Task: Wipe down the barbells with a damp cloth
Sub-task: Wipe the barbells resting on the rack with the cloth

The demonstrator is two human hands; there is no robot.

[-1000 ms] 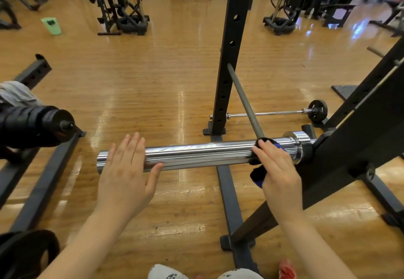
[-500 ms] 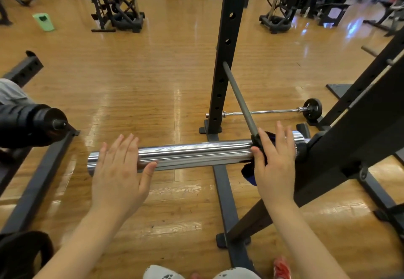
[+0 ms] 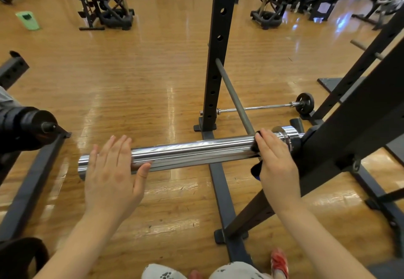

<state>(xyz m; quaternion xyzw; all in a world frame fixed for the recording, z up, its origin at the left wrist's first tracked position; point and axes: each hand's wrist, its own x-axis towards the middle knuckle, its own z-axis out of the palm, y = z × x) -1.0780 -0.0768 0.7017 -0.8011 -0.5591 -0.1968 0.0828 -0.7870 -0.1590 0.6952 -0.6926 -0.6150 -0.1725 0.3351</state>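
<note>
A chrome barbell sleeve (image 3: 192,151) runs left to right in front of me, resting in the black rack (image 3: 341,147) at the right. My left hand (image 3: 111,169) lies flat with straight fingers on the sleeve's free left end, thumb under the near side. My right hand (image 3: 276,160) wraps a dark cloth (image 3: 255,168) with a blue edge around the sleeve beside its collar (image 3: 286,133). Most of the cloth is hidden under that hand.
A black rack upright (image 3: 215,60) stands behind the sleeve, with a grey bar (image 3: 235,97) leaning on it. A thin barbell with a small plate (image 3: 305,103) lies on the wooden floor. Another black sleeve end (image 3: 32,125) juts in at the left. Gym machines line the back.
My right hand has curled back down over the cloth on the sleeve after lifting its fingers. The left hand stays flat on the sleeve's end.
</note>
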